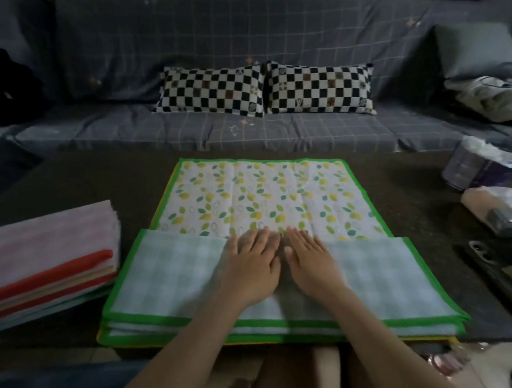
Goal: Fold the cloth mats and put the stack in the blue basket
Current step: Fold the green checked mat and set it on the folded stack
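Both hands, left [252, 264] & right [312, 266], lie flat w/ fingers straight, side by side on the folded-up near flap of a green-edged leaf-print mat [267, 198] on the dark table [93, 178], folded stack [41, 264] just left.

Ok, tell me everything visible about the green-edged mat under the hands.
The green-edged mat lies flat on the dark table, topmost of several layered mats. Its open part shows white cloth with yellow and green leaves and faint creases. The near edge is folded over, showing a pale checked underside. The left hand and right hand press flat on the fold.
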Action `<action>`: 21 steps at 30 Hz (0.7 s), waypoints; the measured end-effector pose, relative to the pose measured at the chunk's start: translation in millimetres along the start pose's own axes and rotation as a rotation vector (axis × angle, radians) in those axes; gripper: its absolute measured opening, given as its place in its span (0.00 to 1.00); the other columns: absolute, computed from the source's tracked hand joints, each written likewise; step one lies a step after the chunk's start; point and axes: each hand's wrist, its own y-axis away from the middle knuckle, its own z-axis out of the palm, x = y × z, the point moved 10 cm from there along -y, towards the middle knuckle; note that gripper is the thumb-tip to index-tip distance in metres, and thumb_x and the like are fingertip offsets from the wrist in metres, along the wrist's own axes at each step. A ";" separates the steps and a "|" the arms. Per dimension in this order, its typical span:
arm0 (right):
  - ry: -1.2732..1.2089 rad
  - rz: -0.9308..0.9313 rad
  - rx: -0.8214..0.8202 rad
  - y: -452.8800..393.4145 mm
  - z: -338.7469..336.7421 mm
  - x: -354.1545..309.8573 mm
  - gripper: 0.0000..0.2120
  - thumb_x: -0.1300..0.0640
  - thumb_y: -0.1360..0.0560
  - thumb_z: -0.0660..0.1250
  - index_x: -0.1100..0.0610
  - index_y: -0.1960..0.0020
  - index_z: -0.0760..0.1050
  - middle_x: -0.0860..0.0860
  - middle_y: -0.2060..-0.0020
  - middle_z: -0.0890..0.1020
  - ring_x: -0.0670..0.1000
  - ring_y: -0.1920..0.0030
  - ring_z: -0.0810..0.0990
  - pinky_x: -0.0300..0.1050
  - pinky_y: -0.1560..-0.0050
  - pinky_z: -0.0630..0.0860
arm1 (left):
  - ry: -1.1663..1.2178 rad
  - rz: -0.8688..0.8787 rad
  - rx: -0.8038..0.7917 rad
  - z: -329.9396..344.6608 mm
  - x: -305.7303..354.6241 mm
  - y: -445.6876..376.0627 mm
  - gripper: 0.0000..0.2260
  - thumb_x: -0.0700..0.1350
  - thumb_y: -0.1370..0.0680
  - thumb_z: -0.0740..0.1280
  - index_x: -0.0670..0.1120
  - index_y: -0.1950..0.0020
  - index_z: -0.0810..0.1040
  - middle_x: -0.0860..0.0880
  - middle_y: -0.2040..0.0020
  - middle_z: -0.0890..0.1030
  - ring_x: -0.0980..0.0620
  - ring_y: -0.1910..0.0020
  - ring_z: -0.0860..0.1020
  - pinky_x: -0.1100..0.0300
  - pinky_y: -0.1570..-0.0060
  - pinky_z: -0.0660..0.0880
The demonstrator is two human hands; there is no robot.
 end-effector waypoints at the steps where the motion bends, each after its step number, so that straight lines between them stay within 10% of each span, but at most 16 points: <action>1: 0.047 0.000 -0.001 0.0 3.7 2.5 0.25 0.48 0.18 0.43 0.53 0.23 0.49 0.47 0.24 0.53 0.45 0.24 0.48 0.42 0.25 0.43 | 0.012 0.010 0.011 -0.6 -1.7 0.8 0.25 0.55 0.18 0.42 0.52 0.21 0.43 0.53 0.21 0.43 0.52 0.23 0.41 0.45 0.26 0.39; 11: 0.258 -0.004 -0.095 4.0 12.1 2.2 0.30 0.37 0.22 0.40 0.46 0.24 0.40 0.46 0.24 0.42 0.44 0.25 0.39 0.44 0.25 0.37 | 0.080 -0.220 -0.068 2.3 -144.7 45.6 0.24 0.58 0.18 0.40 0.57 0.23 0.39 0.57 0.22 0.39 0.57 0.24 0.37 0.49 0.25 0.38; 21: 0.233 0.015 -0.127 6.2 8.9 -2.6 0.30 0.37 0.22 0.41 0.47 0.24 0.38 0.47 0.24 0.41 0.46 0.25 0.37 0.44 0.27 0.34 | 0.158 -0.209 -0.222 0.2 -148.5 46.9 0.27 0.59 0.18 0.44 0.54 0.22 0.40 0.53 0.22 0.38 0.54 0.24 0.36 0.51 0.26 0.36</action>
